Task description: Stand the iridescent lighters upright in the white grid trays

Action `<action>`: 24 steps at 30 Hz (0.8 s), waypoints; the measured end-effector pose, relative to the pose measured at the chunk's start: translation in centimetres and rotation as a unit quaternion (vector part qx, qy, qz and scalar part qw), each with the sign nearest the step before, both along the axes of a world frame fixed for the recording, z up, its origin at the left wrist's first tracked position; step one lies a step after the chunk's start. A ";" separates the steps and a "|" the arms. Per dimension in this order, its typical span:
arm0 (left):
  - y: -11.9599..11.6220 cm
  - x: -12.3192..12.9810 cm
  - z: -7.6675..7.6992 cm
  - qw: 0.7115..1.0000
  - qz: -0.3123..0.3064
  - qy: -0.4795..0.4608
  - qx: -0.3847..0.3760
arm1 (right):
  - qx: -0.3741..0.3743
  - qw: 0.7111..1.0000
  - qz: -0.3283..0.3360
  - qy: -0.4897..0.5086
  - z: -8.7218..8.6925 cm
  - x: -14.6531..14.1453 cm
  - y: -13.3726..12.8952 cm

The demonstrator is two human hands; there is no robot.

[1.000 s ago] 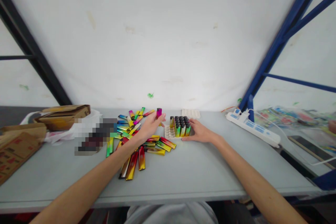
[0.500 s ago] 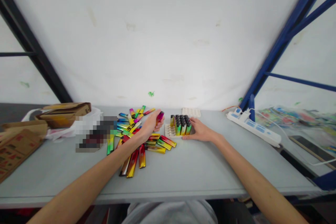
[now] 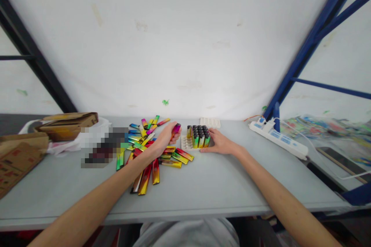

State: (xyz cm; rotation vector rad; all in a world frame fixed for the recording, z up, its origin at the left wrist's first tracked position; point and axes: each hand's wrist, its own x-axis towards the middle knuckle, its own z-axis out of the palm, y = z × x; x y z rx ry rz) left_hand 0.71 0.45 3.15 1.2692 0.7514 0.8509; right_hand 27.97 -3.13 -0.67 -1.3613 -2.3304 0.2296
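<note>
My left hand [image 3: 168,137] is closed around a purple lighter [image 3: 176,126], just left of a white tray [image 3: 187,144] with round holes. Upright lighters [image 3: 201,137] with black tops and green-yellow bodies stand packed in the right part of the tray. A single gold lighter [image 3: 189,132] stands at their left. Resting against the right side of the tray and its lighters is my right hand [image 3: 218,142], fingers spread, thumb near the front corner. Many shiny coloured lighters [image 3: 145,177] lie in a loose pile under and around my left forearm.
Another white tray [image 3: 210,122] lies near the wall. Cardboard boxes [image 3: 68,125] and a white plastic bag [image 3: 106,123] are at the left. At the right are a power strip [image 3: 278,139], cables, a phone [image 3: 343,164] and blue shelf posts.
The view has shifted slightly. Both hands keep nearly the same places beside the tray, and the purple lighter is still in my left hand.
</note>
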 end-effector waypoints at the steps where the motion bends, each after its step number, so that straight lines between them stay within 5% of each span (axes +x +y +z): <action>1: -0.1 0.0 0.0 1.000 -0.004 -0.008 -0.003 | 0.000 1.000 0.000 0.002 0.0 0.0 0.0; 9: -1.1 0.4 0.0 0.991 0.022 0.023 0.132 | 0.000 1.000 0.008 0.005 0.0 0.0 0.1; 15: -0.4 0.2 -0.7 0.948 0.064 0.111 0.290 | 0.001 1.000 0.013 0.005 0.1 0.0 0.1; 24: 0.4 0.0 -1.4 0.930 0.054 0.130 0.339 | 0.000 1.000 0.000 -0.003 0.0 0.0 0.0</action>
